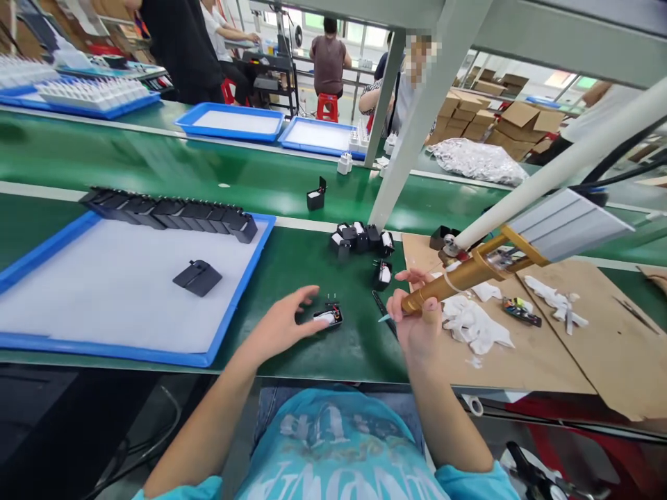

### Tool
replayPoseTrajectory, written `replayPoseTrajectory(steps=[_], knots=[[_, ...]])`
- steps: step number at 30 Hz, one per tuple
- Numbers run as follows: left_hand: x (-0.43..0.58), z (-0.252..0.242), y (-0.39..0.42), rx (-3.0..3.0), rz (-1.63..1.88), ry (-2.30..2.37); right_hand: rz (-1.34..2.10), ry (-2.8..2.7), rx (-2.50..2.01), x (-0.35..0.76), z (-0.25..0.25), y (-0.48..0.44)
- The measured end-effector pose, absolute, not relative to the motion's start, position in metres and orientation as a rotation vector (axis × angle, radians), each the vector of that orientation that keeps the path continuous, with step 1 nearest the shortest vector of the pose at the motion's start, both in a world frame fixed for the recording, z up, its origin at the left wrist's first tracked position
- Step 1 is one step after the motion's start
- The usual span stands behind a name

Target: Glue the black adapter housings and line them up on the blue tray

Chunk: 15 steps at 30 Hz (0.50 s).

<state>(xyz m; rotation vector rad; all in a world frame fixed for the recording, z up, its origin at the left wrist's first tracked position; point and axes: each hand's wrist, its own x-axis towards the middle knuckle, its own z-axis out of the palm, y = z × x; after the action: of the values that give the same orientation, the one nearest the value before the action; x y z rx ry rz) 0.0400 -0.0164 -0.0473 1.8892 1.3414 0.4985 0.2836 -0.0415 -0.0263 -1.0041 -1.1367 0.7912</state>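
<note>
On the green bench in front of me stands a small open black plug housing point(328, 318), with a white part and coloured wires inside and two metal pins on its raised flap. My left hand point(286, 321) curves beside it on the left, thumb and fingers apart, thumb near its edge. My right hand point(420, 316) is wrapped round a gold-coloured tube with a pale blue nozzle point(442, 292). The nozzle points left, apart from the housing. Behind that hand, another open black housing point(383, 275) stands near a cluster of similar housings point(359, 238). A thin black tool point(384, 312) lies below the nozzle.
At left, a blue-rimmed tray point(242, 278) holds a row of black housings point(171, 212) and one lying alone point(198, 278). White gloves point(476, 326) and a circuit assembly point(521, 311) lie on cardboard point(547, 357) at right. A slanted metal post point(411, 118) rises ahead. People sit and stand beyond.
</note>
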Motion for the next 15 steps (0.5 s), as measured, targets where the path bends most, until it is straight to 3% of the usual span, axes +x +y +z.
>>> replayPoseTrajectory(steps=[7, 11, 15], knots=[[0.045, 0.001, 0.131, 2.099, 0.711, 1.811, 0.869, -1.009, -0.885, 0.279, -0.029, -0.04], [0.062, -0.008, 0.22, 1.979, 0.621, 1.947, 0.869, -0.999, -0.858, 0.289, -0.034, -0.046], [0.064, -0.023, 0.259, 1.916, 0.614, 2.008, 0.842, -0.994, -0.861, 0.296, -0.036, -0.053]])
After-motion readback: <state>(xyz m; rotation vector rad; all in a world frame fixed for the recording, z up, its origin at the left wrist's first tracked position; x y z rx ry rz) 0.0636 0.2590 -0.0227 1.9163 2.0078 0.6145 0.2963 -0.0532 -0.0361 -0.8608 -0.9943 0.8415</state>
